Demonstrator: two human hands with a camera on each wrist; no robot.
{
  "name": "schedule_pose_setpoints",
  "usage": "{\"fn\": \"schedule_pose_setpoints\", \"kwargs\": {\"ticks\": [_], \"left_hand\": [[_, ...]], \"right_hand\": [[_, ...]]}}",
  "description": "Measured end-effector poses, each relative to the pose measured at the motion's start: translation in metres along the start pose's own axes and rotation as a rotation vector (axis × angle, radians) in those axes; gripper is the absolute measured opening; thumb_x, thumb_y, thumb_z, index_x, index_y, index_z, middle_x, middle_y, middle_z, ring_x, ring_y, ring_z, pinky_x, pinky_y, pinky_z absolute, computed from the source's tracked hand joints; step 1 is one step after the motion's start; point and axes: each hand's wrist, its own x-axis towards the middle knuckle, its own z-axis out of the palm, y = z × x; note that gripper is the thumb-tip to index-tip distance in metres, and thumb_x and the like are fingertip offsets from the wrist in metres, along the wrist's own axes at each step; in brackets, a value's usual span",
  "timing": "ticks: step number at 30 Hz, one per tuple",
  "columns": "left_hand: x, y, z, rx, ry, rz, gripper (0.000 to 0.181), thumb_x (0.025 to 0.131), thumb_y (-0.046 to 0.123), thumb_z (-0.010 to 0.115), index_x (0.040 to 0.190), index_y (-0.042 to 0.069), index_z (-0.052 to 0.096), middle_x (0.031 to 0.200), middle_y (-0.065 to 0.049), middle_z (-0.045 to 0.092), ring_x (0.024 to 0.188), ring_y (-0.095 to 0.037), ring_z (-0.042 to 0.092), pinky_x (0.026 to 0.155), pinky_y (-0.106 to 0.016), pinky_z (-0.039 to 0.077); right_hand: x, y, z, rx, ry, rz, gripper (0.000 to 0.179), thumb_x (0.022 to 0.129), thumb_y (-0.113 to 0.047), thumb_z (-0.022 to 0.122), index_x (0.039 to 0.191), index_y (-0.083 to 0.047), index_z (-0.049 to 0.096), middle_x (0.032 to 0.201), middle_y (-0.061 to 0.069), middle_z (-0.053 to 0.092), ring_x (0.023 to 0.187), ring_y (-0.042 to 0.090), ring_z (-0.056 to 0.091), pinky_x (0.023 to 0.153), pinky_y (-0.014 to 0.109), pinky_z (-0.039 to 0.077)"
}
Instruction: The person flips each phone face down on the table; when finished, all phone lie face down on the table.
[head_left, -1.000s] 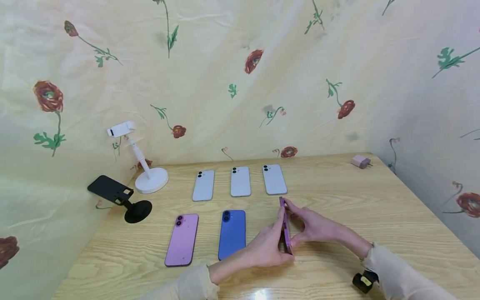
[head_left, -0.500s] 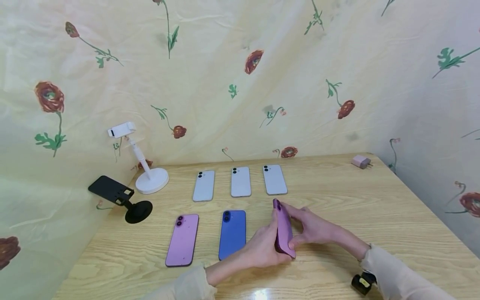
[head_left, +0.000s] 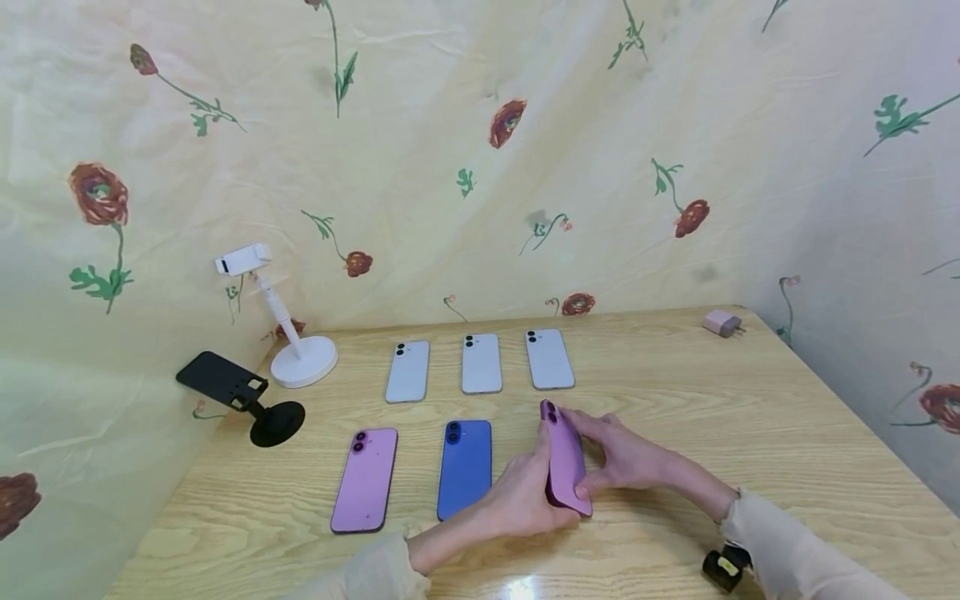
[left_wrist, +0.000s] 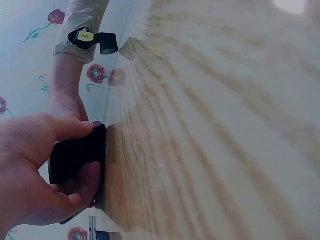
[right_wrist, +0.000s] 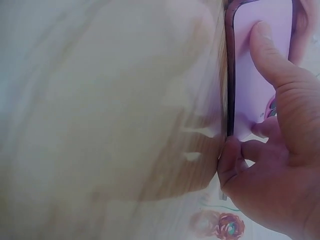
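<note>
Both hands hold a purple phone (head_left: 567,462) tilted up on one long edge at the table, its back and two lenses turned toward the right. My left hand (head_left: 525,496) grips it from the left, thumb and fingers over its black front (left_wrist: 75,155) in the left wrist view. On the other side my right hand (head_left: 626,450) has its thumb pressed on the phone's purple back (right_wrist: 248,75), fingers at the edge. A blue phone (head_left: 467,467) lies face down just left of the left hand. Further left lies another purple phone (head_left: 365,479), also back up.
Three white phones (head_left: 481,364) lie in a row behind. A white phone stand (head_left: 303,360) and a black phone stand (head_left: 277,423) stand at the left. A pink plug charger (head_left: 722,322) sits at the back right of the wooden table (head_left: 675,383).
The held purple phone has turned from edge-on, leaning leftward so that its back and camera lenses now show. Both hands stay around it, the left shifting slightly left.
</note>
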Motion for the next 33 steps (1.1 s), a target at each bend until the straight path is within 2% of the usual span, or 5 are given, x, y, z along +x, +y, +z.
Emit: {"fn": "schedule_pose_setpoints", "kwargs": {"ticks": [3, 8, 11, 23, 33], "left_hand": [[-0.0004, -0.0003, 0.0001, -0.001, 0.005, -0.003, 0.126, 0.074, 0.014, 0.089, 0.154, -0.010, -0.006, 0.110, -0.011, 0.065, 0.090, -0.005, 0.062, 0.072, -0.014, 0.048], [-0.0014, 0.0007, 0.0004, -0.005, 0.010, -0.060, 0.129, 0.071, 0.015, 0.091, 0.155, -0.007, -0.005, 0.094, -0.002, 0.065, 0.073, -0.002, 0.058, 0.060, -0.016, 0.047], [-0.0023, 0.0019, 0.0010, -0.003, 0.016, -0.102, 0.129, 0.069, 0.016, 0.092, 0.156, -0.005, -0.001, 0.089, 0.002, 0.062, 0.067, -0.002, 0.055, 0.056, -0.018, 0.046], [-0.0064, 0.0053, 0.0028, 0.106, 0.014, -0.282, 0.125, 0.066, 0.032, 0.094, 0.153, -0.010, 0.015, 0.077, -0.003, 0.058, 0.060, -0.010, 0.053, 0.051, -0.027, 0.044], [-0.0064, 0.0056, 0.0047, 0.224, -0.025, -0.337, 0.124, 0.067, 0.041, 0.092, 0.151, -0.015, 0.020, 0.071, -0.002, 0.054, 0.056, -0.010, 0.049, 0.047, -0.025, 0.041]], "right_hand": [[-0.0010, -0.0018, -0.0005, 0.013, -0.014, 0.044, 0.112, 0.072, -0.045, 0.085, 0.151, 0.012, 0.029, 0.151, 0.028, 0.038, 0.125, 0.039, 0.047, 0.093, 0.040, 0.034], [-0.0034, -0.0052, -0.0010, 0.008, -0.039, 0.144, 0.113, 0.071, -0.048, 0.086, 0.150, 0.012, 0.031, 0.151, 0.035, 0.033, 0.109, 0.030, 0.041, 0.090, 0.044, 0.040], [-0.0034, -0.0061, -0.0005, -0.004, -0.044, 0.165, 0.112, 0.071, -0.048, 0.087, 0.149, 0.012, 0.033, 0.150, 0.036, 0.032, 0.108, 0.030, 0.040, 0.090, 0.046, 0.041], [-0.0031, -0.0072, 0.0007, -0.011, -0.059, 0.177, 0.111, 0.072, -0.047, 0.087, 0.149, 0.012, 0.034, 0.152, 0.036, 0.030, 0.112, 0.035, 0.039, 0.091, 0.048, 0.041], [-0.0038, -0.0080, 0.0006, -0.038, -0.073, 0.170, 0.108, 0.074, -0.048, 0.085, 0.148, 0.013, 0.035, 0.153, 0.034, 0.029, 0.112, 0.032, 0.038, 0.090, 0.044, 0.042]]}}
